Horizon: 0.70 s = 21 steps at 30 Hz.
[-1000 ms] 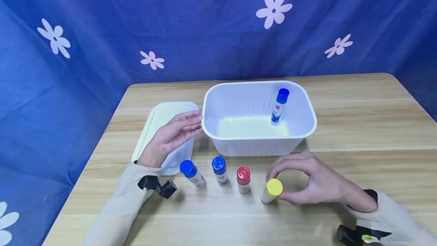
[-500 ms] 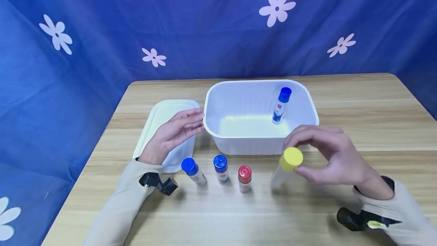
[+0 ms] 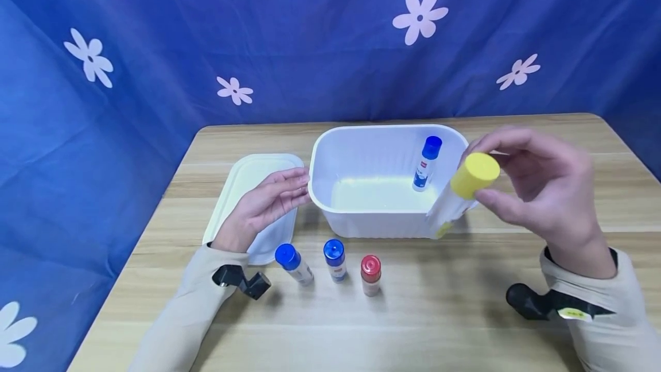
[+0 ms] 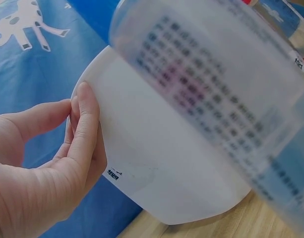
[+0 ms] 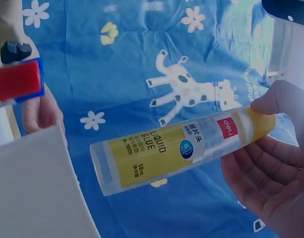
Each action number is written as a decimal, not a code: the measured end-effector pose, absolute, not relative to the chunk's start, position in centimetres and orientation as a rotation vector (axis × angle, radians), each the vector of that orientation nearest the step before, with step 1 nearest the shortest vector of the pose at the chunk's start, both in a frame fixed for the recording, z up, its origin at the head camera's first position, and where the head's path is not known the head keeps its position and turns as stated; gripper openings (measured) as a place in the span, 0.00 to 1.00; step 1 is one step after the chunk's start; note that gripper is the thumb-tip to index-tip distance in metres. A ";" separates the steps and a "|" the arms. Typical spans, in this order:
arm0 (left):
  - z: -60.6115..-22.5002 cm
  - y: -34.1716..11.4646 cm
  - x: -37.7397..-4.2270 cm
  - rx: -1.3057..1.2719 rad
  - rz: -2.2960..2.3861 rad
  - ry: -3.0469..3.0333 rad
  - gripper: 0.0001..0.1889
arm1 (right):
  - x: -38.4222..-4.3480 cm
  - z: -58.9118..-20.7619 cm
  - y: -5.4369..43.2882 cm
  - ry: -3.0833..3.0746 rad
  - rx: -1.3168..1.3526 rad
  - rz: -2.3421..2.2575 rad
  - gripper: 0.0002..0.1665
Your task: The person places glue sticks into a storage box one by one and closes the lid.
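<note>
Fingers [image 3: 508, 141] of the right hand [image 3: 549, 191], at the right of the head view, are grasping a bottle of deli liquid glue [image 5: 184, 149] by its yellow cap [image 3: 476, 174], with the thumb against it. The bottle is in the air and tilted, the cap toward the upper right, and its lower end appears before the front right corner of a white plastic tub [image 3: 382, 224]. In the right wrist view, a gap separates this end from the wall of the tub, and the label reads "LIQUID GLUE".

The left hand [image 3: 271, 201], left of the centre, is relaxed, with nearly straight fingers which touch the left end of the tub. Inside the tub, at its right part, is a blue-capped glue bottle [image 3: 423, 165], cap upward. Below the tub, in the lower centre, stand the left blue-capped bottle [image 3: 294, 264], the middle blue-capped bottle [image 3: 335, 260] and a red-capped bottle [image 3: 370, 275]. Left of the tub, a white lid [image 3: 253, 174] lies on the table [image 3: 413, 332]. Blue cloth [image 3: 320, 33] with pale flowers fills the upper frame.
</note>
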<state>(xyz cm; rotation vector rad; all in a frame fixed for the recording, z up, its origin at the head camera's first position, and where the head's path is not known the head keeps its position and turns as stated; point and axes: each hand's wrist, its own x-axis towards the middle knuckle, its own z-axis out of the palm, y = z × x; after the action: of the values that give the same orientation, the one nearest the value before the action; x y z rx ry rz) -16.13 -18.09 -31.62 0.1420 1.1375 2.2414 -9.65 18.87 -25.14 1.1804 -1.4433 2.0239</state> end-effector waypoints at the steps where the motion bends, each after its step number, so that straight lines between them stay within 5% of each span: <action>1: -31.7 -18.1 -16.1 0.148 2.240 1.140 0.09 | -9.8 -25.0 18.9 -1.455 1.149 2.021 0.25; 21: -31.5 -18.0 -15.9 0.117 2.247 1.145 0.08 | -12.0 -25.6 19.6 -1.579 0.760 1.962 0.21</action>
<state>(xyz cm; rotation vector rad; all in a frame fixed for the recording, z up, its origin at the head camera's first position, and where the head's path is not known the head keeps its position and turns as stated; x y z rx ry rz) -15.87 -18.01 -31.54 0.1166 1.1449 2.2467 -11.98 19.61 -25.57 0.7597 -1.5790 1.9623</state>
